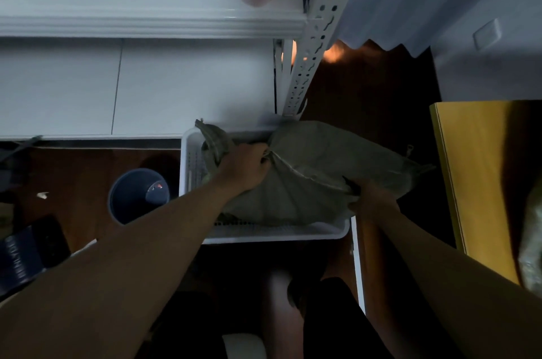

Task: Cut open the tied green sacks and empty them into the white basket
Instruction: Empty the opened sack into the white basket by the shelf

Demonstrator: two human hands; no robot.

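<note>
Sack: green sack [311, 171] lies across the white basket [272, 234], its far end hanging past the rim toward 3 o'clock.
Left hand: the left hand [247, 166] grips the bunched neck near the basket's 11 o'clock corner.
Right hand: the right hand [371, 197] clutches a fold of cloth at the 4 o'clock edge.
Spill risk: if the overhanging end is tipped first, contents may drop on the floor beside the basket.
Slip risk: the gathered cloth could pull through the fingers under load.
Nearby: a bin [137, 196] stands at 9 o'clock, close enough to catch strays.
</note>
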